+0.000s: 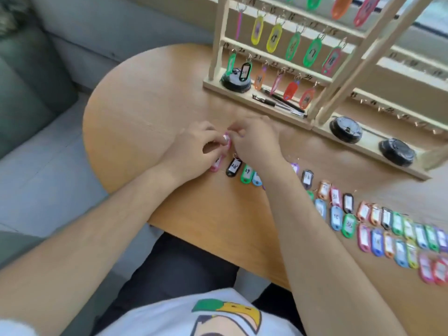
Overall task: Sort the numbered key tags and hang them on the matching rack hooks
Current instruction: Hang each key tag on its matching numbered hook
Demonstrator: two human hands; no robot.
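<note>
Grip: your left grip (194, 151) and right grip (255, 141) both pinch a glossy pink plastic tag (227, 139), fingers curled.
Place: at the left end of the loose tags (349, 225), oval with paper labels, rowed on the smooth rounded wooden table (135, 105).
Rack: the pale slatted wood rack (218, 40) carries hanging tags (274, 38) on metal rings.

Pale natural-wood hook rack (349, 69) — hung plastic tags (275, 38) in yellow, green, orange. Honey-brown wooden table (145, 98). Pink plastic oval tag (227, 141); black plastic oval tag (234, 167) — white label.
</note>
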